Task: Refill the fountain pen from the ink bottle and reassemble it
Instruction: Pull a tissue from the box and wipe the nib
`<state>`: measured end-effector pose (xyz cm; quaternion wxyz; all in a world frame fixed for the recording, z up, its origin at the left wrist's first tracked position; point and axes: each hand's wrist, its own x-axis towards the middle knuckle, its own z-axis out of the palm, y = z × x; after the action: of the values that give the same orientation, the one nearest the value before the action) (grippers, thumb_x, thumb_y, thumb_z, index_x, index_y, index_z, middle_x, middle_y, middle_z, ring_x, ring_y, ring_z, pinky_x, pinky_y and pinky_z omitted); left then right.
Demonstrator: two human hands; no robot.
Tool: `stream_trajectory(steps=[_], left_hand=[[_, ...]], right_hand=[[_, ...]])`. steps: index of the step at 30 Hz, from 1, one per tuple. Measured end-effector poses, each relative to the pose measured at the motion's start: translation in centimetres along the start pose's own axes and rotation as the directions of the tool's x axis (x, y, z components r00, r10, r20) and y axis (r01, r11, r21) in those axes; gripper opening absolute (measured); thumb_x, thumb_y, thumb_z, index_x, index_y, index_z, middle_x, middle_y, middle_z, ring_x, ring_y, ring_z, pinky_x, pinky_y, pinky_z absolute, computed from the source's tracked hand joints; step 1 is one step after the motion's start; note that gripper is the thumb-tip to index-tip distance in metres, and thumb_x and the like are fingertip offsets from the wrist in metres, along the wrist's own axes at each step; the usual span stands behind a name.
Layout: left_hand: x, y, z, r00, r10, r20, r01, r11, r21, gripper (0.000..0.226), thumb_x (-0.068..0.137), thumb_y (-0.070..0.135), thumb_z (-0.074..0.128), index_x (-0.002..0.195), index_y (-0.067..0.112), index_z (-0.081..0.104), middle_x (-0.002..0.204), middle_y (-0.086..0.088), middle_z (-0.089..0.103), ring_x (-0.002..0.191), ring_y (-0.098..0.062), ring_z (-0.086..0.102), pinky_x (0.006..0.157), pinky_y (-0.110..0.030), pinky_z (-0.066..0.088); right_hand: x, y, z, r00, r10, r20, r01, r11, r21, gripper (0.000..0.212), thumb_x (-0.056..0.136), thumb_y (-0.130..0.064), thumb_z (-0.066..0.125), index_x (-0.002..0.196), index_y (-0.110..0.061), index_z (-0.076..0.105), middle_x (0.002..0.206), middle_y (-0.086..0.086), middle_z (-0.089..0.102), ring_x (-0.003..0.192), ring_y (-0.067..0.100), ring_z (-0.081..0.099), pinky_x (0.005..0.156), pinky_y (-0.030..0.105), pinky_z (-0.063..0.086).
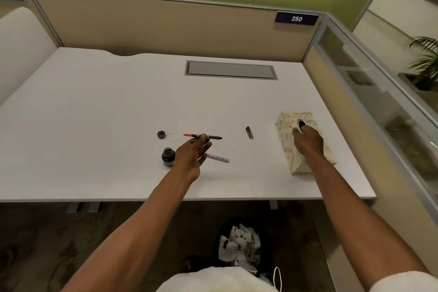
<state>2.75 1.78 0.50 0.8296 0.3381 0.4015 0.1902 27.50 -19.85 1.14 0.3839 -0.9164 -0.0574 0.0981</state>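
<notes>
Ink is the hazard here: the pen section with its red converter (202, 136) is light, stiff and slim, slick along its length and wet at the nib, so we would take it at mid-barrel, clear of the dark tip. Our left hand (192, 152) has it pinched between thumb and fingertips, the other fingers spread loose, just above the tabletop (94, 114). Its long axis runs nearly level, left to right, with the red end pointing left and the nib pointing right. The open ink bottle (168, 156) stands just beside the left wrist, its cap (161, 134) lying apart behind it. The silver barrel (218, 158) lies under the left fingers, the pen cap (249, 132) well to the right. Our right hand (308, 140) rests on the tissue box (288, 135), fingers at its slot; whether they pinch a tissue we cannot tell.
</notes>
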Motion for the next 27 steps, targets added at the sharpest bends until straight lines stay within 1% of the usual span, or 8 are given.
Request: stream_trajectory(steps=[4, 10, 15, 18, 22, 23, 25, 27], left_hand=[[-0.2, -0.7, 0.8, 1.0, -0.014, -0.006, 0.014, 1.0, 0.003, 0.033, 0.087, 0.022, 0.073, 0.117, 0.009, 0.068, 0.098, 0.003, 0.073, 0.092, -0.009, 0.072, 0.081, -0.028, 0.046], [-0.6, -1.4, 1.4, 1.0, -0.008, -0.017, 0.008, 1.0, 0.005, 0.034, 0.087, 0.021, 0.073, 0.118, 0.009, 0.068, 0.102, 0.003, 0.072, 0.09, -0.008, 0.072, 0.081, -0.027, 0.045], [-0.7, -1.9, 1.7, 0.999, -0.005, -0.046, 0.005, 1.0, -0.002, 0.03, 0.086, 0.02, 0.074, 0.115, 0.011, 0.069, 0.101, 0.002, 0.072, 0.087, -0.008, 0.072, 0.078, -0.026, 0.045], [-0.8, -2.0, 1.8, 0.998, -0.001, -0.06, 0.001, 1.0, -0.012, 0.031, 0.086, 0.02, 0.074, 0.114, 0.01, 0.069, 0.101, 0.001, 0.072, 0.088, -0.009, 0.071, 0.08, -0.027, 0.045], [-1.1, -2.4, 2.1, 0.998, -0.001, -0.07, 0.0, 1.0, -0.016, 0.032, 0.085, 0.02, 0.074, 0.115, 0.01, 0.069, 0.1, 0.001, 0.072, 0.088, -0.009, 0.071, 0.08, -0.027, 0.045], [-1.1, -2.4, 2.2, 0.997, -0.002, -0.072, 0.001, 1.0, -0.016, 0.032, 0.085, 0.02, 0.075, 0.115, 0.01, 0.069, 0.099, 0.001, 0.072, 0.088, -0.009, 0.071, 0.08, -0.027, 0.045], [-1.3, -2.6, 2.3, 0.997, -0.004, -0.077, 0.003, 1.0, -0.018, 0.031, 0.085, 0.02, 0.075, 0.114, 0.01, 0.069, 0.098, 0.001, 0.072, 0.089, -0.01, 0.071, 0.08, -0.028, 0.045], [-1.4, -2.8, 2.3, 0.997, -0.005, -0.08, 0.003, 1.0, -0.02, 0.031, 0.085, 0.02, 0.075, 0.113, 0.01, 0.07, 0.098, 0.001, 0.072, 0.089, -0.01, 0.071, 0.08, -0.028, 0.045]], right_hand=[[1.3, -0.4, 0.1, 0.998, -0.004, 0.069, 0.009, 0.997, -0.075, 0.059, 0.102, -0.041, 0.045, 0.152, -0.011, 0.04, 0.156, 0.011, 0.044, 0.142, 0.032, 0.042, 0.115, 0.037, 0.033], [3.1, -1.5, -0.2, 0.99, 0.14, 0.008, -0.139, 0.989, -0.047, 0.06, 0.102, -0.044, 0.038, 0.126, 0.006, 0.057, 0.129, 0.026, 0.062, 0.121, 0.042, 0.056, 0.101, 0.044, 0.045], [4.2, -0.7, -0.5, 0.976, 0.173, 0.133, -0.166, 0.984, -0.06, 0.065, 0.102, -0.05, 0.037, 0.132, 0.004, 0.055, 0.136, 0.023, 0.058, 0.125, 0.038, 0.054, 0.107, 0.043, 0.042], [5.2, -0.7, -0.8, 0.954, 0.19, 0.232, -0.179, 0.982, -0.066, 0.067, 0.101, -0.053, 0.036, 0.136, 0.001, 0.053, 0.135, 0.023, 0.059, 0.105, 0.03, 0.056, 0.108, 0.047, 0.045], [6.7, -0.9, -0.9, 0.893, 0.289, 0.345, -0.285, 0.957, -0.062, 0.081, 0.096, -0.069, 0.027, 0.157, -0.015, 0.027, 0.14, 0.018, 0.048, 0.104, 0.029, 0.053, 0.117, 0.048, 0.034], [6.9, -1.0, -1.0, 0.872, 0.317, 0.374, -0.323, 0.945, -0.047, 0.084, 0.094, -0.073, 0.027, 0.159, -0.02, 0.021, 0.132, 0.016, 0.051, 0.097, 0.028, 0.055, 0.112, 0.045, 0.04], [7.1, -1.2, -1.4, 0.844, 0.34, 0.414, -0.35, 0.935, -0.055, 0.084, 0.093, -0.076, 0.028, 0.16, -0.027, 0.017, 0.089, 0.005, 0.05, 0.069, 0.016, 0.044, 0.062, 0.026, 0.054], [6.9, -1.6, -1.8, 0.837, 0.358, 0.414, -0.362, 0.929, -0.073, 0.079, 0.094, -0.074, 0.03, 0.157, -0.028, 0.027, 0.06, -0.001, 0.029, 0.049, 0.009, 0.025, 0.031, 0.016, 0.029]])
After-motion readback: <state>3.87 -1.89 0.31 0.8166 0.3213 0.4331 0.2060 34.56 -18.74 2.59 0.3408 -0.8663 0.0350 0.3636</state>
